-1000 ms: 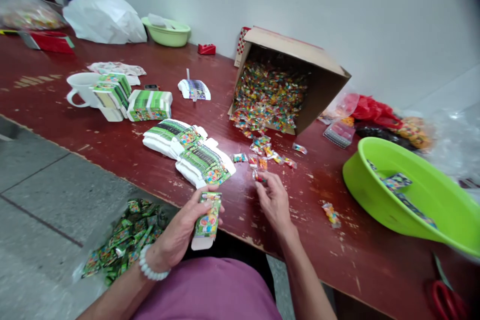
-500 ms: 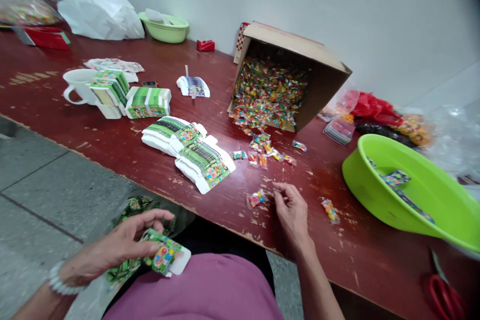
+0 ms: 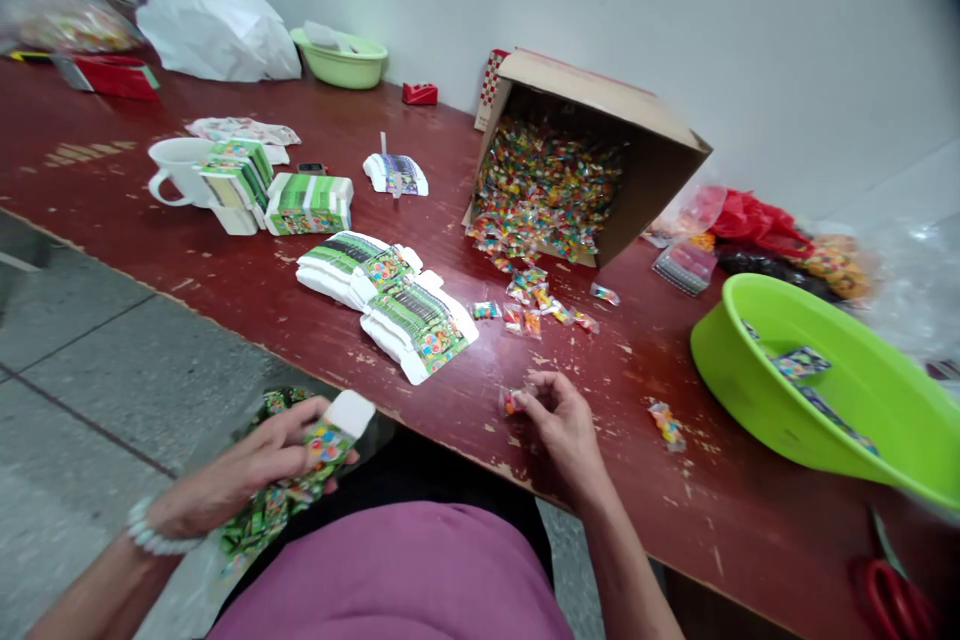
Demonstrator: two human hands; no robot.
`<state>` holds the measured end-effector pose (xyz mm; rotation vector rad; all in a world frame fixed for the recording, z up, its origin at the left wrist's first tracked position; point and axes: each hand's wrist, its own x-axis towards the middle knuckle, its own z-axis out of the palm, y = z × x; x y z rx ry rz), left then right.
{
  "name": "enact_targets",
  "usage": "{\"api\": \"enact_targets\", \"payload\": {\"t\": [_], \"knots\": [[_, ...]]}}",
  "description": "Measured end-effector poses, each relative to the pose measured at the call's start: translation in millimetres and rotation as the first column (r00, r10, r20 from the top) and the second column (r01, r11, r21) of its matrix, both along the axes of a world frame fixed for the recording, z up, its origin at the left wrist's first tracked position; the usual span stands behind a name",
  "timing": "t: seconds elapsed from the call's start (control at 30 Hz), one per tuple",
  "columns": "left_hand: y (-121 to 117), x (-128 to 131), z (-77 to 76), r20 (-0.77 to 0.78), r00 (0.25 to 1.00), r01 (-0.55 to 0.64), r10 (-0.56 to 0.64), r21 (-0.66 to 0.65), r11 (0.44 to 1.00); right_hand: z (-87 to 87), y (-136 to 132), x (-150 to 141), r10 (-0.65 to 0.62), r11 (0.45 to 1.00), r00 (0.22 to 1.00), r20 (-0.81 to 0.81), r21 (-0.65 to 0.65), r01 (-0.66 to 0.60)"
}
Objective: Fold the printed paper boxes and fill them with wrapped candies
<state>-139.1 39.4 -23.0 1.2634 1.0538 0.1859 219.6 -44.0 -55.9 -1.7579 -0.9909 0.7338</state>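
My left hand (image 3: 247,465) is below the table edge, closed on a small green printed carton (image 3: 334,428) with its white flap up. Under it lies a heap of green packets (image 3: 270,510). My right hand (image 3: 559,425) rests on the red-brown table (image 3: 450,400), fingers pinched on a small clear candy packet (image 3: 512,401). A fanned stack of flat green cartons (image 3: 390,305) lies just beyond. More candy packets (image 3: 536,305) spill from a tipped cardboard box (image 3: 600,160).
A lime green basin (image 3: 825,390) with a few packets sits at the right, one loose candy packet (image 3: 666,425) beside it. A white mug (image 3: 176,175), filled cartons (image 3: 307,205), a pale green bowl (image 3: 341,60), a white bag (image 3: 217,30) and red scissors (image 3: 892,600) are around.
My left hand carried the carton from the table edge down over the packet heap and turned it flap-up. My right hand moved back along the table and pinched a candy packet.
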Motion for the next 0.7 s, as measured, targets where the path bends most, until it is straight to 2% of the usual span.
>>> {"api": "enact_targets", "payload": {"t": [0.03, 0.1, 0.2, 0.27, 0.47, 0.53, 0.6, 0.63, 0.7], "knots": [[-4, 13, 2.5, 0.096, 0.995, 0.019, -0.013, -0.061, 0.998, 2.7, 1, -3, -0.005, 1.000, 0.993, -0.117, 0.020, 0.007], [-12, 41, 6.5, 0.194, 0.981, 0.049, -0.025, -0.119, 0.992, 9.6, 3, -10, -0.019, 0.998, 0.950, -0.312, 0.047, 0.035], [-23, 76, 9.9, 0.297, 0.954, 0.075, -0.030, -0.140, 0.987, 21.5, 3, -23, -0.027, 0.994, 0.909, -0.417, 0.087, 0.069], [-27, 91, 11.3, 0.320, 0.945, 0.101, -0.063, -0.103, 0.990, 28.2, 1, -31, -0.002, 0.991, 0.904, -0.428, 0.118, 0.059], [-34, 106, 17.3, 0.287, 0.953, 0.110, -0.100, -0.019, 0.994, 40.6, -10, -50, 0.169, 0.978, 0.943, -0.287, 0.164, -0.125], [-35, 107, 17.7, 0.310, 0.947, 0.098, -0.081, -0.042, 0.994, 44.4, -13, -53, 0.274, 0.955, 0.947, -0.169, 0.160, -0.248], [-36, 109, 16.0, 0.356, 0.934, 0.070, -0.032, -0.095, 0.993, 48.5, -15, -53, 0.391, 0.910, 0.920, -0.008, 0.156, -0.385], [-36, 110, 14.6, 0.378, 0.926, 0.056, -0.006, -0.122, 0.991, 50.5, -15, -52, 0.420, 0.890, 0.905, 0.071, 0.165, -0.426], [-35, 112, 11.7, 0.410, 0.911, 0.023, 0.044, -0.157, 0.987, 53.4, -14, -50, 0.393, 0.881, 0.905, 0.163, 0.214, -0.421]]}}
